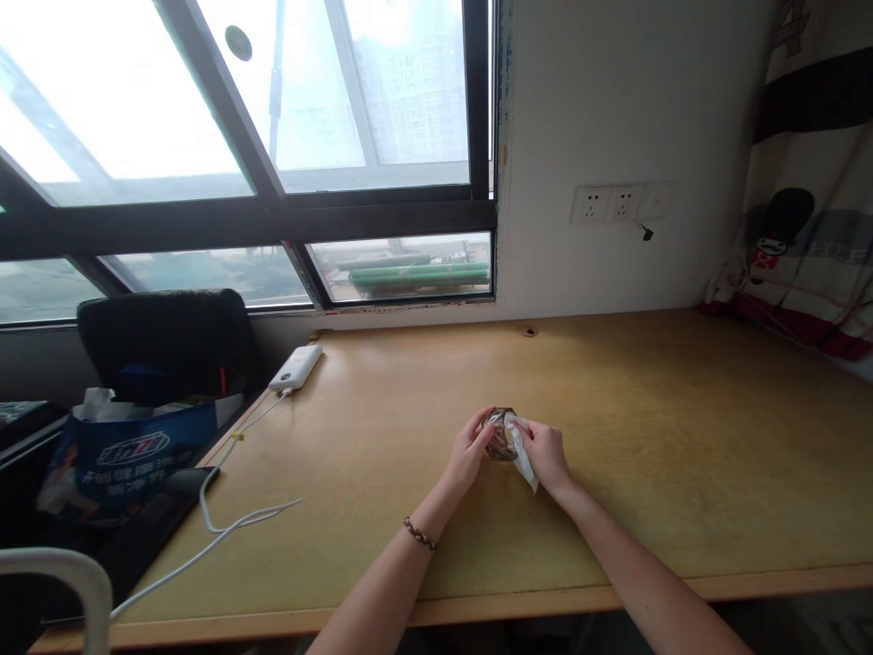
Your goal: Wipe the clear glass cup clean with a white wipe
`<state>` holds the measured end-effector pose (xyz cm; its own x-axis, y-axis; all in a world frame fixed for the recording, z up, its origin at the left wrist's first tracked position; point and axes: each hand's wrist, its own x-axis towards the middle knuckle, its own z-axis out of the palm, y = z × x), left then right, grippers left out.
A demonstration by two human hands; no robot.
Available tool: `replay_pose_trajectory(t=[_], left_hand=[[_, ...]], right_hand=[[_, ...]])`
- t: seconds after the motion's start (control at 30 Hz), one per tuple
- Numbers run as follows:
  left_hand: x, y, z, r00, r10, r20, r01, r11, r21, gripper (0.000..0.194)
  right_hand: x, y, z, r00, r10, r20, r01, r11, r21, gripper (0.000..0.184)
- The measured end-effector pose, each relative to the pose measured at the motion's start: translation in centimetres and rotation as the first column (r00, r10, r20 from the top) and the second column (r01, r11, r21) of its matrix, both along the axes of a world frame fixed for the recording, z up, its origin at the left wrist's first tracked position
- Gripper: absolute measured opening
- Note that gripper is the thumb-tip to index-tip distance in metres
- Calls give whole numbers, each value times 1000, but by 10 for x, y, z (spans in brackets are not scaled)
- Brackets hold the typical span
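Observation:
Over the middle of the wooden table, my left hand (471, 443) is closed around the left side of a small brown faceted glass dish (503, 448), which looks like an ashtray. Its open side is tilted toward me. My right hand (546, 450) pinches a white tissue (524, 462) at the dish's right side. One end of the tissue hangs down below my fingers. Part of the dish's rim and inside is hidden behind my fingers and the tissue.
On the wooden table (682, 437), a white power bank (296, 367) lies at the far left with a white cable (225, 530) trailing forward. A blue bag (136, 459) and a black chair (167, 337) stand left. Wall sockets (609, 204) and a curtain (805, 218) are at right.

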<state>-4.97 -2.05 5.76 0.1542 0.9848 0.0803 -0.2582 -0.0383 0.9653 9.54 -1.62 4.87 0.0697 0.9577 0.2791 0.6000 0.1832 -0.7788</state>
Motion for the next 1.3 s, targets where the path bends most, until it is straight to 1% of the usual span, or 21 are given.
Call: replay_pose_trajectory(t=[0.07,0.13,0.27,0.37,0.43,0.5,0.57,0.6,0.67,0.7,0.73,0.87,0.93,1.03,1.07,1.1,1.17,1.3], left_hand=[[0,2,-2,999,33,20,-32,999,-18,46],[0,3,-5,999,51,2,-51,998,-28,49],[1,1,-11,988,97,-124,-96,995,11,51],[0,-1,-13,971,100,-216,-96,995,29,51],[-1,-1,-14,970,78,-230,-74,997,27,53],[0,-2,-16,980,40,-196,-33,999,40,55],[3,-3,-17,990,-25,-142,37,996,82,59],[5,-4,-18,990,-71,-120,84,991,104,66],[9,-5,-18,985,-150,-90,161,978,130,85],[11,-5,-18,984,-161,-80,171,976,136,91],[11,-5,-18,986,-152,-72,161,977,139,93],[8,0,-14,997,-49,-56,57,988,144,79],[4,1,-13,995,-56,-81,67,989,129,69],[2,-1,-14,978,-76,-194,100,988,120,42],[2,-2,-15,971,-70,-230,99,988,118,37],[2,-3,-15,965,-60,-254,90,990,111,36],[3,-4,-15,965,-42,-259,63,995,72,40],[3,-3,-10,983,-16,-181,3,997,-75,53]], right_hand=[[-1,-1,2,1000,-3,27,3,1000,12,46],[-2,-2,3,999,8,44,-8,1000,10,42],[-5,-3,1,995,52,82,-52,999,6,25],[-6,-4,-1,993,52,109,-51,999,-10,23],[-5,-4,-2,991,32,131,-31,999,-8,27],[-3,-2,-2,990,1,144,-1,1000,-1,33],[0,1,-3,992,-19,128,20,1000,-7,39],[1,3,-4,993,-25,113,28,999,-19,42],[3,5,-5,995,-43,86,46,998,-43,47],[3,5,-6,996,-50,78,55,997,-53,49],[3,5,-6,996,-49,69,53,997,-59,50],[1,4,-5,1000,25,11,-25,999,-36,43],[1,4,-3,999,40,0,-40,999,-32,35],[1,5,-2,999,15,33,-14,999,-32,27],[2,5,-2,999,3,47,-2,1000,-24,27],[2,4,-1,998,-7,55,7,1000,-12,29],[2,2,0,999,-6,41,5,1000,14,36],[-1,-3,5,997,70,-32,-69,997,37,47]])
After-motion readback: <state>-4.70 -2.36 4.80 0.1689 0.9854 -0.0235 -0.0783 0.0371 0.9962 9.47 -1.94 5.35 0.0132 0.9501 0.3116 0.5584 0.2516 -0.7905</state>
